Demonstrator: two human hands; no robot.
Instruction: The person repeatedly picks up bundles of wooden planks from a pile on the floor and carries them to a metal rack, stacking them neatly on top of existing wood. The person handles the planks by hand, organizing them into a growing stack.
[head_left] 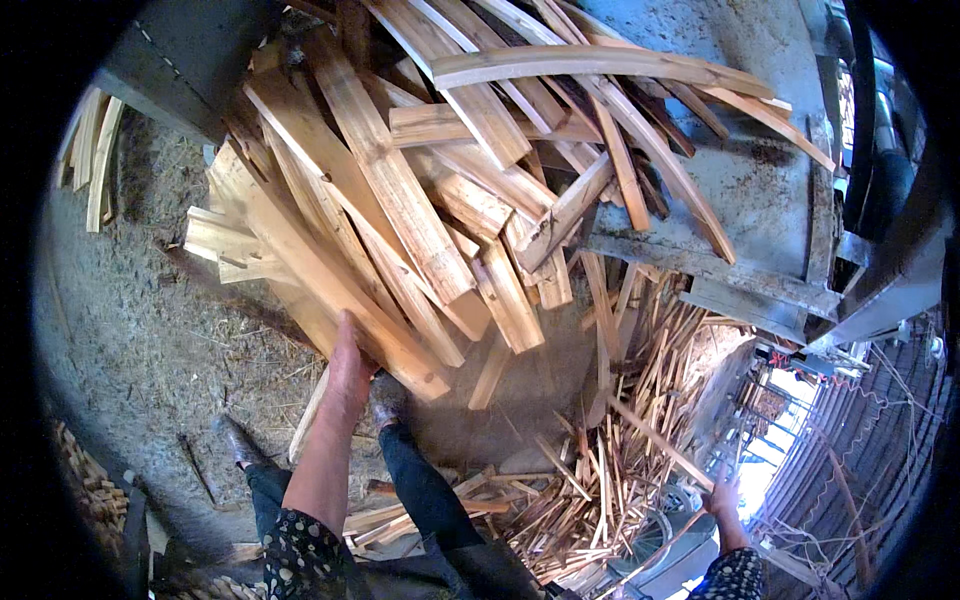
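Note:
My left hand [349, 362] grips the near edge of a broad wooden plank [320, 283] with one curved side; the thumb shows along the edge, while the fingers are hidden beneath. This plank lies at the left side of a heap of rough-sawn boards [405, 200] piled at several angles. Far to the right, my right hand [722, 494] is closed around the lower end of a thin wooden strip [660, 440], which slants up and left above a pile of similar strips.
A worn blue-grey metal machine table [745, 190] carries the far ends of several boards. Many loose strips [600, 480] are heaped at the lower right. Dusty ground [130, 320] with wood scraps lies at left. A wheel [648, 540] and hanging cables [870, 390] show at right.

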